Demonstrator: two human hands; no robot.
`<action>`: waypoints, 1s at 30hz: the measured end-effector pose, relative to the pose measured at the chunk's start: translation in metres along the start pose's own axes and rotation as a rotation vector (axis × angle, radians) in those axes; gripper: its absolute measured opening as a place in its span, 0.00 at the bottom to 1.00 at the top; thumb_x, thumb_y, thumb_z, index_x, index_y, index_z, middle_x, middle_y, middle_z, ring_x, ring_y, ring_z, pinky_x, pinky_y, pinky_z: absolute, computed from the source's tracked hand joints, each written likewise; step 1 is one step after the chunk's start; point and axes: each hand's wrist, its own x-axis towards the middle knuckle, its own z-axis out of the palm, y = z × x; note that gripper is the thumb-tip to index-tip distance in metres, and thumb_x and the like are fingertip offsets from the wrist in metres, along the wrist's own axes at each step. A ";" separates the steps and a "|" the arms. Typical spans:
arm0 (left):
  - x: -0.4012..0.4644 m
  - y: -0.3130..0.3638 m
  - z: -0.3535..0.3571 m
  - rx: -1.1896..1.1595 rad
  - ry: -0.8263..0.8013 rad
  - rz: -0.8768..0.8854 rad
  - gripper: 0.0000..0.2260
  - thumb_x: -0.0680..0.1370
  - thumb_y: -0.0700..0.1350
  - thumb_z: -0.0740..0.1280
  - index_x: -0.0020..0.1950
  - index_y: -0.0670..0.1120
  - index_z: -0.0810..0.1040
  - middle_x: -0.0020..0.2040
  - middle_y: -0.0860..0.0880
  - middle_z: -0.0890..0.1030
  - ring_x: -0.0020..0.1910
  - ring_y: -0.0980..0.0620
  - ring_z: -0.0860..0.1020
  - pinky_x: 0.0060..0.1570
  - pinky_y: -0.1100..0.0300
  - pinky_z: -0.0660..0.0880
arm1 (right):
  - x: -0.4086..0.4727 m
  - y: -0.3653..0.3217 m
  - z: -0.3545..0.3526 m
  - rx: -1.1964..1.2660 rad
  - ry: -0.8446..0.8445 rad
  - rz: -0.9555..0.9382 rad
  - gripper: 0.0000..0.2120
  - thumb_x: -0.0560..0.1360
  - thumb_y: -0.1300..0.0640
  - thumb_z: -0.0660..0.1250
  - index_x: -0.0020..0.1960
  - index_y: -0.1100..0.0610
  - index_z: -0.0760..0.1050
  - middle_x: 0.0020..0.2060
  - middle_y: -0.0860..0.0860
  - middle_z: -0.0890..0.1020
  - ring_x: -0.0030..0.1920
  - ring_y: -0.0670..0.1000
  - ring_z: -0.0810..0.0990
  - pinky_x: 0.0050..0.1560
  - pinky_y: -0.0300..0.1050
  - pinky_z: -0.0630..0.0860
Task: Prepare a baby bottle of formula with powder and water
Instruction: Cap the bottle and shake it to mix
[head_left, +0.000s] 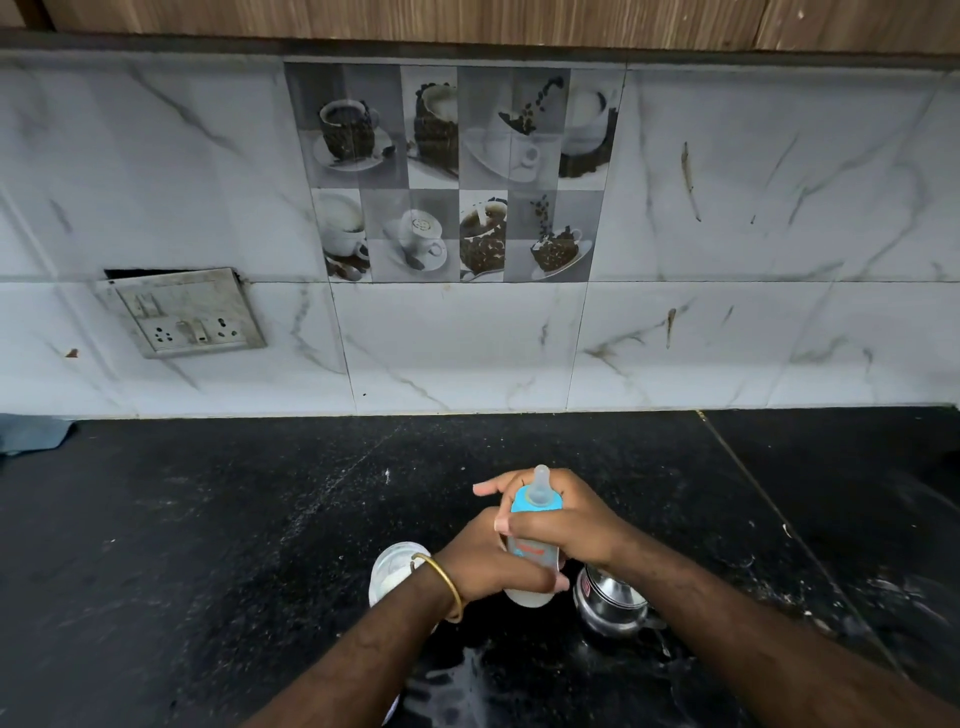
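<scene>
Both hands' fingers wrap the baby bottle (535, 540): left hand (483, 558) low, right hand (558, 519) at its collar.

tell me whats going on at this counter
A person stands at a black counter holding a baby bottle in both hands. The left hand holds the lower body, and the right hand wraps the blue collar just below the teat, which is already on. Whitish liquid shows at the bottle's base. A clear glass jar stands to the left of the bottle and a steel cup to its right.
</scene>
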 end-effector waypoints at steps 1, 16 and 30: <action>0.001 0.000 0.003 -0.005 0.045 0.009 0.11 0.66 0.36 0.76 0.45 0.45 0.81 0.41 0.47 0.82 0.43 0.52 0.81 0.47 0.54 0.79 | 0.000 0.002 0.003 0.044 0.059 0.014 0.03 0.67 0.61 0.73 0.38 0.61 0.82 0.54 0.50 0.85 0.58 0.46 0.83 0.54 0.42 0.80; -0.003 0.009 -0.004 0.031 -0.079 0.000 0.12 0.69 0.28 0.71 0.48 0.42 0.81 0.44 0.47 0.83 0.47 0.50 0.81 0.53 0.54 0.80 | -0.003 0.003 0.006 0.153 -0.068 0.074 0.16 0.70 0.58 0.74 0.59 0.57 0.81 0.60 0.48 0.84 0.59 0.47 0.83 0.55 0.41 0.79; -0.003 -0.004 0.017 0.029 0.280 0.104 0.14 0.69 0.32 0.74 0.51 0.45 0.79 0.43 0.52 0.84 0.46 0.57 0.84 0.45 0.65 0.78 | -0.001 0.011 0.017 0.075 0.191 0.116 0.06 0.69 0.57 0.77 0.44 0.54 0.83 0.53 0.44 0.86 0.54 0.45 0.85 0.53 0.43 0.81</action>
